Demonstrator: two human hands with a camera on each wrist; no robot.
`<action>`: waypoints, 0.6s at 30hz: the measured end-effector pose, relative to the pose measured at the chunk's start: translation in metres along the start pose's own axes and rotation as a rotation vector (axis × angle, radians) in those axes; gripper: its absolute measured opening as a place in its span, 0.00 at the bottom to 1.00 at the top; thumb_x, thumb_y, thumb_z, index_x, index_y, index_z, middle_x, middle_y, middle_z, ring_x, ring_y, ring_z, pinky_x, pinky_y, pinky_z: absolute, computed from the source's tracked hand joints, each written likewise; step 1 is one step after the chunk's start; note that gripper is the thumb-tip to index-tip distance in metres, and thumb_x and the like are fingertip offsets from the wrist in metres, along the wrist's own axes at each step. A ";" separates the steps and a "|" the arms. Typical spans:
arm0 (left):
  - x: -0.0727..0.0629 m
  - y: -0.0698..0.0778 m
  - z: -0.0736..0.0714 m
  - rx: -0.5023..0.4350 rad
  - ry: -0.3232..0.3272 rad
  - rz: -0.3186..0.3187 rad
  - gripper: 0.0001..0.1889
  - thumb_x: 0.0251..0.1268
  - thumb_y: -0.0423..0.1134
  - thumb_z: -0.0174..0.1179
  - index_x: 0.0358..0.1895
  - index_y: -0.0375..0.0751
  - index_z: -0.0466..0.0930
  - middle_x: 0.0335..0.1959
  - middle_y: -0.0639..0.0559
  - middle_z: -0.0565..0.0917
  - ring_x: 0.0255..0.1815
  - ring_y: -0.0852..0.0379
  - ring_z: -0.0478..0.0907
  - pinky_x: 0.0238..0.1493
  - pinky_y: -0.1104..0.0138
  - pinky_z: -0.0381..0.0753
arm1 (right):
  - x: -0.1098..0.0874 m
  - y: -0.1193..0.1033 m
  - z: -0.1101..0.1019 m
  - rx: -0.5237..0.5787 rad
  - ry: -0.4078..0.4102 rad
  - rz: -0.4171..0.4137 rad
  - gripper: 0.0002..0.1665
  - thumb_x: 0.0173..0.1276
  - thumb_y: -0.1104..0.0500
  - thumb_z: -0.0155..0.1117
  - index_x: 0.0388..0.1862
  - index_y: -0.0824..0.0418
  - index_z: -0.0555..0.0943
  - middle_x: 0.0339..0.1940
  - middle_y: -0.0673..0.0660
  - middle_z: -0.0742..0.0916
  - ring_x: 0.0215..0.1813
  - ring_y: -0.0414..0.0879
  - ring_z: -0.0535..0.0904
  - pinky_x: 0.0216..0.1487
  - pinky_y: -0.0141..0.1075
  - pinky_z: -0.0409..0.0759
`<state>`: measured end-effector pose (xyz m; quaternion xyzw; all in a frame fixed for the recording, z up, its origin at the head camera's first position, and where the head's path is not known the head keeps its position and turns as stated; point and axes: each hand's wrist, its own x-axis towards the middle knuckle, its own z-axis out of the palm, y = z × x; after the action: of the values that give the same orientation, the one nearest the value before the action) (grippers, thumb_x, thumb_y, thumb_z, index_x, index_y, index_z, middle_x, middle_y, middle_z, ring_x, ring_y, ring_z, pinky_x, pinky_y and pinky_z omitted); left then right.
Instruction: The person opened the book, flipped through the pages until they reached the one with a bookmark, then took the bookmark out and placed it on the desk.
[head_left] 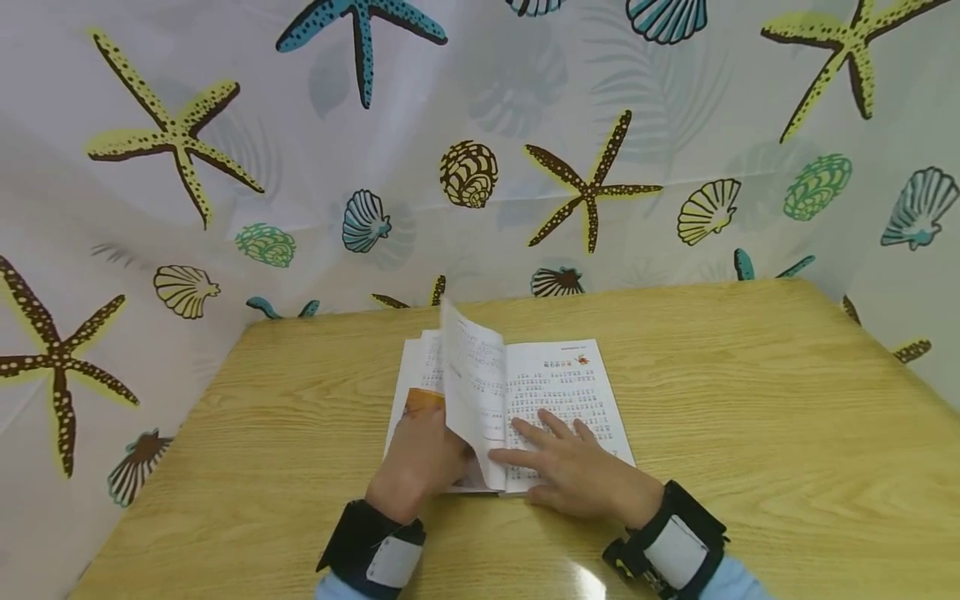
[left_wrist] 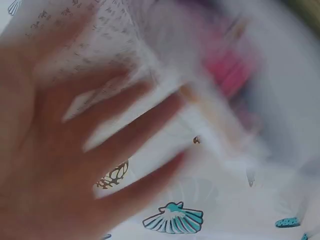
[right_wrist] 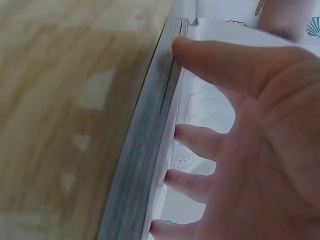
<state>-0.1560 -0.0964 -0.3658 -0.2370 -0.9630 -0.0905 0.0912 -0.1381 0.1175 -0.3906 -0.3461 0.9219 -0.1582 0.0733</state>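
An open book [head_left: 570, 383] with printed text lies on the table, one page [head_left: 474, 392] standing raised near its spine. My left hand [head_left: 420, 458] is over the left side of the book, partly hidden behind the raised page. Seen from the left wrist, its fingers [left_wrist: 145, 120] are extended and blurred, close to the pages. My right hand [head_left: 577, 467] rests on the lower part of the right page with fingers spread. In the right wrist view, its thumb [right_wrist: 220, 62] touches the book's thick edge [right_wrist: 145, 150] and the other fingertips press on the page.
The book lies on a wooden table [head_left: 750, 400] with wood grain. Behind and beside the table hangs a white cloth [head_left: 420, 100] printed with starfish and shells. A black strap with a white patch circles each wrist.
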 end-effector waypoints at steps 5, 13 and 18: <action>0.010 0.003 -0.011 0.028 0.455 0.034 0.19 0.71 0.33 0.63 0.61 0.31 0.78 0.56 0.37 0.83 0.54 0.39 0.82 0.43 0.48 0.85 | 0.001 0.000 0.001 -0.008 0.004 -0.003 0.31 0.72 0.55 0.66 0.73 0.43 0.75 0.77 0.64 0.69 0.75 0.74 0.60 0.63 0.77 0.60; 0.001 0.002 0.004 -0.112 -0.345 0.018 0.27 0.79 0.42 0.53 0.77 0.44 0.65 0.78 0.39 0.62 0.76 0.33 0.60 0.69 0.42 0.67 | 0.000 -0.001 0.000 -0.023 0.003 -0.004 0.32 0.72 0.55 0.67 0.74 0.43 0.73 0.77 0.64 0.69 0.75 0.73 0.60 0.63 0.77 0.60; 0.000 0.003 0.005 -0.181 -0.450 -0.058 0.28 0.75 0.36 0.55 0.77 0.44 0.66 0.79 0.40 0.60 0.76 0.34 0.59 0.73 0.44 0.61 | -0.001 0.000 -0.001 -0.001 -0.002 0.001 0.31 0.73 0.55 0.66 0.74 0.44 0.74 0.77 0.64 0.69 0.75 0.73 0.59 0.63 0.77 0.59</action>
<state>-0.1555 -0.0925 -0.3698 -0.2308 -0.9534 -0.1240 -0.1497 -0.1376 0.1182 -0.3898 -0.3458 0.9220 -0.1575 0.0740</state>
